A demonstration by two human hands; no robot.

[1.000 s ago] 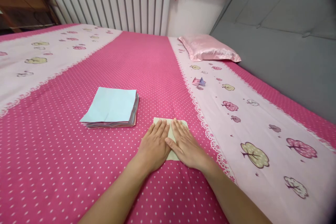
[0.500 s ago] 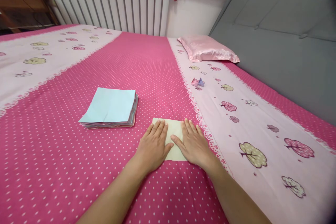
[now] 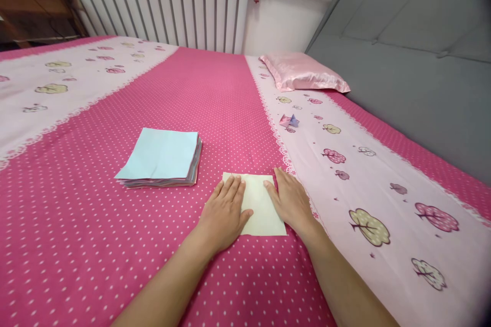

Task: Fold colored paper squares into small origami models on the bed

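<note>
A pale yellow paper sheet (image 3: pixel 260 205) lies flat on the pink dotted bedsheet (image 3: pixel 215 112) in front of me. My left hand (image 3: pixel 224 212) rests flat on the sheet's left part, fingers stretched out. My right hand (image 3: pixel 291 202) lies flat along the sheet's right edge, fingers together and extended. A stack of coloured paper squares (image 3: pixel 161 157) with a light blue sheet on top sits to the left of my hands, apart from them.
A small folded pink and blue paper figure (image 3: pixel 289 121) lies further back on the pale patterned strip. A pink pillow (image 3: pixel 303 71) rests by the grey headboard (image 3: pixel 414 56). A white radiator (image 3: pixel 169 5) lines the far wall.
My right hand has slid to the right across the yellow sheet, uncovering its middle. My left hand has stayed in place.
</note>
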